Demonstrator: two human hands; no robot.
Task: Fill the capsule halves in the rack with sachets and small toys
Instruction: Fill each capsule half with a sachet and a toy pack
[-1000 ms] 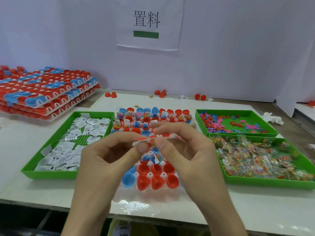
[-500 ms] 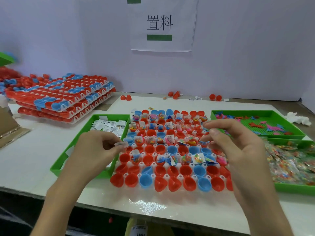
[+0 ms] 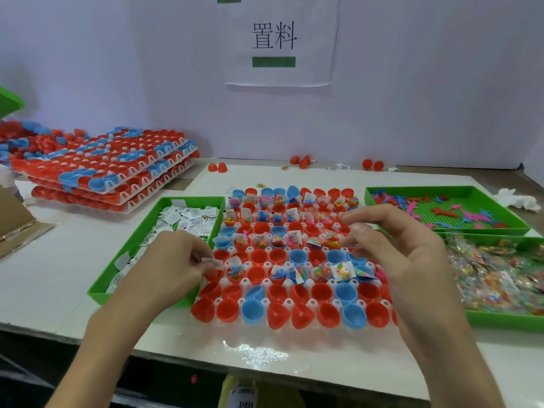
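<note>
Pinching a sachet (image 3: 212, 262) in left grip (image 3: 173, 266) over the rack (image 3: 265, 302) edge, ready for dropping; cannot tell whether right grip (image 3: 397, 251) holds anything.

One head cam only, wide-angle, sat above the near table edge, faced forward and tilted down. Close range: the rack (image 3: 288, 293) filled centre frame. Left hand (image 3: 173, 266) and right hand (image 3: 391, 254) came in from the bottom edge. The top of frame reached the wall sign (image 3: 276, 39). The packet tray (image 3: 506, 320) was cut by the right edge
</note>
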